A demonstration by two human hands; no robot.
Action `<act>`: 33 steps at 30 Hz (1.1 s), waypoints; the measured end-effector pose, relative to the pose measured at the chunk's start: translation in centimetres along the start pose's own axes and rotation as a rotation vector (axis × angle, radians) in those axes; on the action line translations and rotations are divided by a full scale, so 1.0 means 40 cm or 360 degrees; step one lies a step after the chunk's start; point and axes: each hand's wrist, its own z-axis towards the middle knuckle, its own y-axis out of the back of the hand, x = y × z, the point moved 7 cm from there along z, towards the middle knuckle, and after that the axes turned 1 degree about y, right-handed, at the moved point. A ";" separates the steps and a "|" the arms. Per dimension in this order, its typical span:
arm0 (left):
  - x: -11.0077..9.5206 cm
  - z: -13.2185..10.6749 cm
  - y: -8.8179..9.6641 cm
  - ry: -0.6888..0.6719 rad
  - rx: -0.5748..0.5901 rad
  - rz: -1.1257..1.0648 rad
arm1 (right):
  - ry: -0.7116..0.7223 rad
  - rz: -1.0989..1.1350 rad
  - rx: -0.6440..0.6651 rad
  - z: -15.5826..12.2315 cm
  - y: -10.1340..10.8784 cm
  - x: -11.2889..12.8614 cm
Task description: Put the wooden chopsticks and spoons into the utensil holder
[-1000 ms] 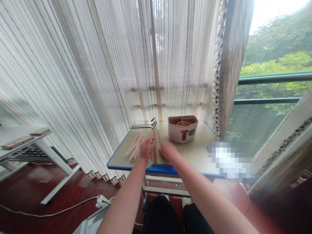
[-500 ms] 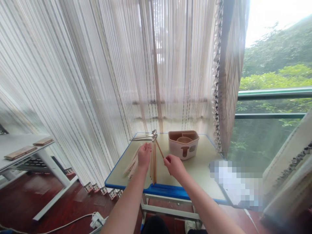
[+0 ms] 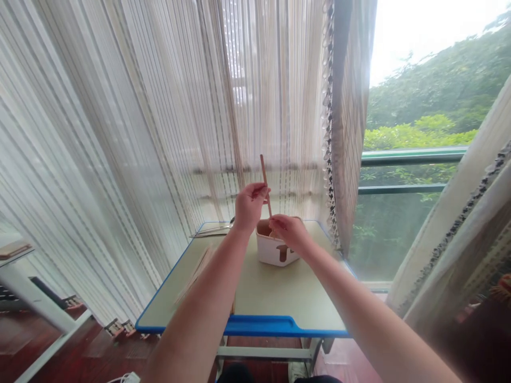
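A brown wooden chopstick (image 3: pixel 263 169) stands nearly upright above the container; whether it is one or a pair side by side, I cannot tell. My left hand (image 3: pixel 250 206) pinches it around its middle. Lower down, the fingers of my right hand (image 3: pixel 290 231) are closed on it. Beneath the hands sits a white container (image 3: pixel 269 254) with a brown inside and a brown mushroom-like print, its far part hidden by my right hand. Pale thin sticks (image 3: pixel 195 274) lie to the left, partly behind my left forearm. Metal cutlery (image 3: pixel 213 231) rests at the back left.
Everything stands on a small pale table (image 3: pixel 263 298) with a blue rim. String curtains (image 3: pixel 167 133) hang close behind it, and a window with a rail (image 3: pixel 415 157) is at the right. Another table (image 3: pixel 24 252) is at the far left.
The chopstick has been lifted from the table to above the container. My left hand has come up and right to grip it too. The view has turned slightly right.
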 end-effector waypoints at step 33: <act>0.177 0.109 -0.095 -0.0166 0.0075 0.0609 | 0.0009 -0.0329 -0.0007 0.156 -0.016 -0.230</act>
